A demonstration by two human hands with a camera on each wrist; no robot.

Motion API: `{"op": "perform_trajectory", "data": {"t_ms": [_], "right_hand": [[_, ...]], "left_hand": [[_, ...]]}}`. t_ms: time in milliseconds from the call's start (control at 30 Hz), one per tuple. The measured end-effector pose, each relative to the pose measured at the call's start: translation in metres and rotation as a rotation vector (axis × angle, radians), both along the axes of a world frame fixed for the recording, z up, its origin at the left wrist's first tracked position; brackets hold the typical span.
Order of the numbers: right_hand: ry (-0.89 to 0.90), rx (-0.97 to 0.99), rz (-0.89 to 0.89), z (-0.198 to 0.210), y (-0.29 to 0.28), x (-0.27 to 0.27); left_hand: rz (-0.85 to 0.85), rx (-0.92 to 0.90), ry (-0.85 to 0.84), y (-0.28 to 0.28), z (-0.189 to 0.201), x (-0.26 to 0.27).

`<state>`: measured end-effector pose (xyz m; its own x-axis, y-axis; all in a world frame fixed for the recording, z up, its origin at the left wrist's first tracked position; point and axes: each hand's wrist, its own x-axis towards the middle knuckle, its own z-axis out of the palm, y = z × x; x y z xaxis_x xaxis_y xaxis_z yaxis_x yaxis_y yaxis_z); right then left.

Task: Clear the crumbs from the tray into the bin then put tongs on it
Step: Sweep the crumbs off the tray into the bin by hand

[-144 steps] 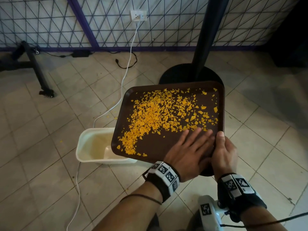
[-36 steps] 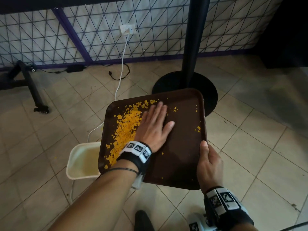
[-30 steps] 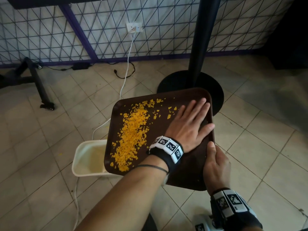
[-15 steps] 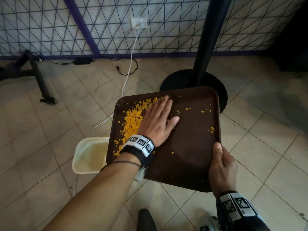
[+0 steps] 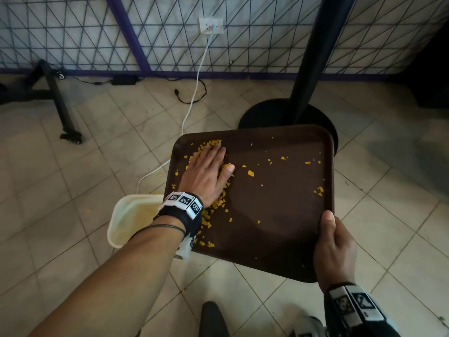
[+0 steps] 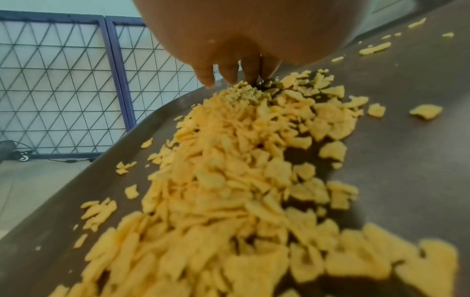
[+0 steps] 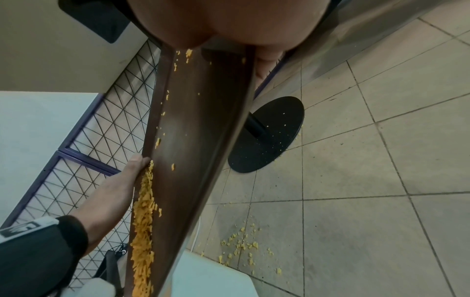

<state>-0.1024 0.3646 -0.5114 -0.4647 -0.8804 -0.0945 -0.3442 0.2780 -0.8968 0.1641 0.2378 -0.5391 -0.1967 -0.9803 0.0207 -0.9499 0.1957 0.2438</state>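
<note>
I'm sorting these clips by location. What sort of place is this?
Probably a cafe or canteen-style eating area: a brown serving tray of crumbs, a black pedestal table base on a tiled floor, and a wire-mesh partition.

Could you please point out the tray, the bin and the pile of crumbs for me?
tray (image 5: 279, 215): head view, on the bare brown middle of its floor.
bin (image 5: 131, 220): head view, on its pale inner wall, left of the tray.
pile of crumbs (image 6: 229, 170): left wrist view, on the thick middle of the heap.
</note>
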Motion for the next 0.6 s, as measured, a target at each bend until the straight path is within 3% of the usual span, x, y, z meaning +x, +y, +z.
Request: {"op": "perform_trajectory", "data": {"t_ms": [167, 367, 500, 600], "right_hand": [[0.021, 0.01, 0.001, 0.001, -0.001, 0.003], [0.033, 0.019, -0.013, -0.003, -0.005, 0.0], [0.06, 0.011, -0.016, -0.007, -0.007, 0.001], [0.057, 0.01, -0.01, -0.006, -0.005, 0.002]], "left_hand": [[-0.012, 0.007, 0.032, -0.013, 0.005, -0.002], [0.06, 0.074, -0.031, -0.001, -0.02, 0.04], [0.14, 0.023, 0.035, -0.004, -0.019, 0.052], [0.223, 0.103, 0.113, -0.022, -0.015, 0.055]]}}
